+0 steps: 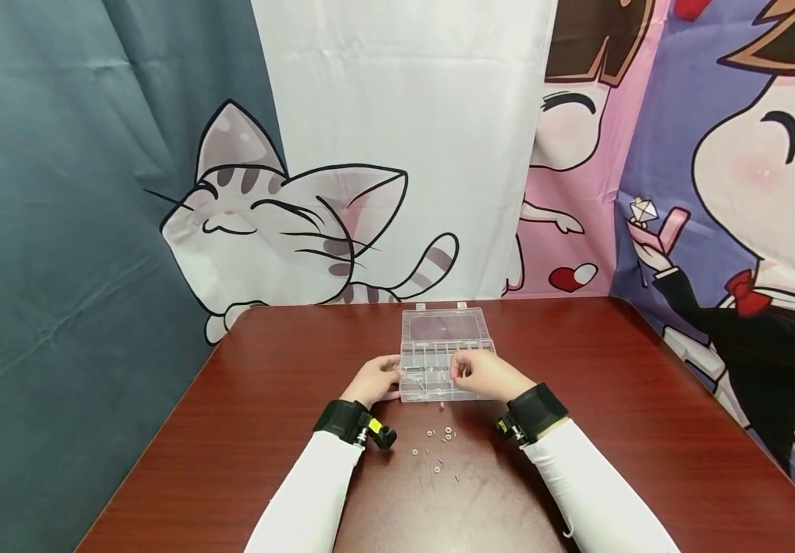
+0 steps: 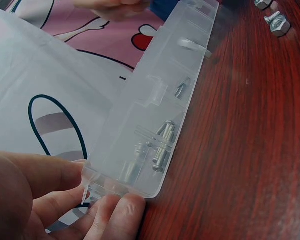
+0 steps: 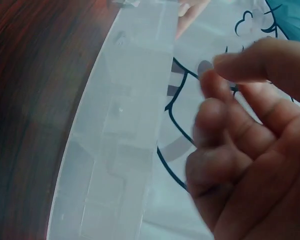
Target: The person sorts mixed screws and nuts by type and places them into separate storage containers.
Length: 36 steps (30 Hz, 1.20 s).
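Observation:
A clear plastic compartment box lies on the table with its lid folded back. My left hand grips the box's left end, thumb and fingers around the corner. Several metal bolts show through the wall in the compartments near that hand. Over the right part of the box is my right hand, fingers curled. Its thumb and index fingertips meet, and no object shows between them. A small blurred bright piece appears at the box farther along in the left wrist view.
Small rings and pins are scattered on the red-brown table in front of the box, among them a ring. The left wrist view shows a hex nut close by. A printed cloth hangs behind the table.

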### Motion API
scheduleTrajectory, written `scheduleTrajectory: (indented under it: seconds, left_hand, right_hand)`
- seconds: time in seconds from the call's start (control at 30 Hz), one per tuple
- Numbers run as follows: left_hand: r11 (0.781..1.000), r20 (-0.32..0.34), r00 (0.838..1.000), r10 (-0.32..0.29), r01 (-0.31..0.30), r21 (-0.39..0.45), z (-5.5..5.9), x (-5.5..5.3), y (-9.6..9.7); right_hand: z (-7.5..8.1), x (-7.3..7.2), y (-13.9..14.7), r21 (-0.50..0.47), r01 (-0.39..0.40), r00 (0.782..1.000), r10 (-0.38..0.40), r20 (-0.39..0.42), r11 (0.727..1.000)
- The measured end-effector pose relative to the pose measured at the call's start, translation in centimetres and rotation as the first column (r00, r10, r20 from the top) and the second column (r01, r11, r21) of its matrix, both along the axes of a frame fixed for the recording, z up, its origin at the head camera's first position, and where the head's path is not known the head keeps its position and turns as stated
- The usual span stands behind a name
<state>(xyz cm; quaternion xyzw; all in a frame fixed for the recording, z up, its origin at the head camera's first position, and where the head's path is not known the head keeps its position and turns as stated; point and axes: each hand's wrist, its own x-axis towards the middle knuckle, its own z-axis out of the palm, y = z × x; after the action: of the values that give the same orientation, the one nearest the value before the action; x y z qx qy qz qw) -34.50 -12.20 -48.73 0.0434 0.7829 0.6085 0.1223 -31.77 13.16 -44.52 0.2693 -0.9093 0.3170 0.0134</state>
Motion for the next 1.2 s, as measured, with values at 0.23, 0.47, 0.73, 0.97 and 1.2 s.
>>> scheduleTrajectory:
  seconds: [0.23,0.47,0.73,0.97,1.2]
  left_hand:
    - [1.000,0.008,1.000,-0.003,0.003,0.008,0.0,-0.1,0.2]
    - [1.000,0.003,1.000,0.002,-0.002,0.007,-0.1,-0.2,0.2]
    - [1.000,-0.002,1.000,-0.002,0.002,0.008,0.0,0.1,0.1]
    - [1.000,-0.008,1.000,-0.002,0.002,0.009,0.0,0.1,0.0]
    - [1.000,-0.006,1.000,-0.003,0.003,0.009,0.0,0.0,0.1]
  right_hand:
    - [0.7,0.9,-0.3,0.116,-0.041,0.999,0.040,0.007,0.992]
    - [1.1,1.8,-1.3,0.259,-0.077,0.997,0.074,0.021,0.963]
    - [0.6,2.8,-3.0,0.332,-0.084,0.992,0.046,0.121,0.939]
    - [-0.5,2.7,-3.5,0.358,-0.050,0.995,0.017,0.095,0.932]
    - [-0.4,2.9,-3.7,0.374,-0.035,0.999,0.031,0.015,0.927]
